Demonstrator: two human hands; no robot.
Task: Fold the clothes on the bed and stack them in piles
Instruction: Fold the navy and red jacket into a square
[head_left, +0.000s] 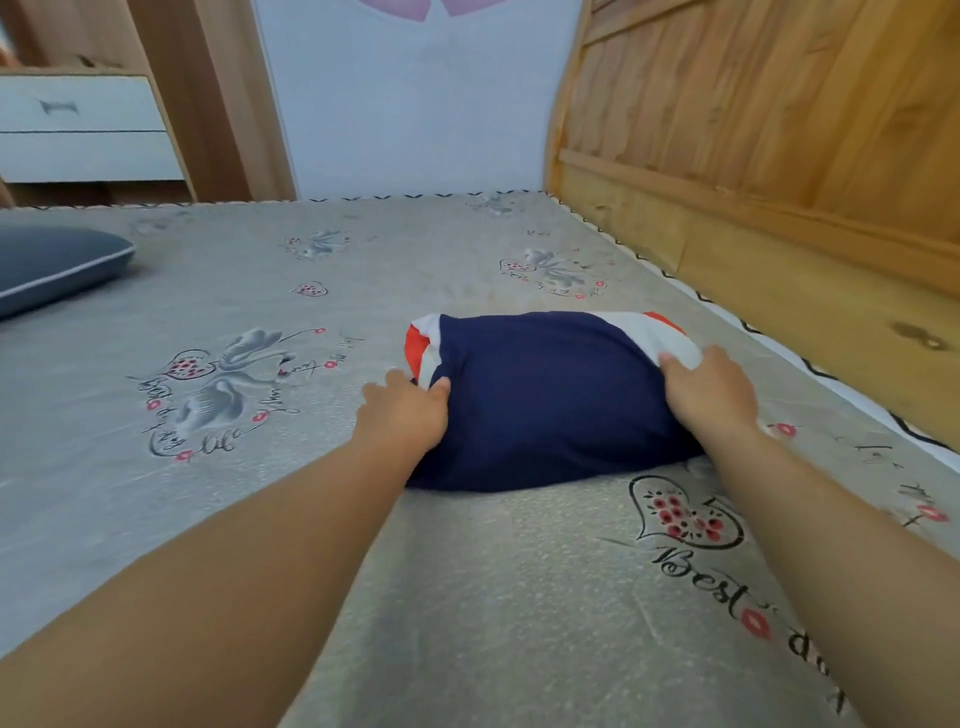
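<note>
My left hand (402, 410) grips the folded navy garment (545, 400) at its nine o'clock edge, thumb on top; my right hand (709, 392) clutches its three o'clock edge (fingers curled under), on the bed (260, 493).

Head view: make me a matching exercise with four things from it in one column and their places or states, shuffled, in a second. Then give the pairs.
Things:
1. left hand
2. right hand
3. grey pillow
4. wooden headboard

Places or states:
A. stands along the right edge of the bed
B. lies at the far left of the mattress
C. holds the left edge of the folded navy garment
D. rests on the garment's right end, by its white stripe

Pairs: 1-C, 2-D, 3-B, 4-A
</note>
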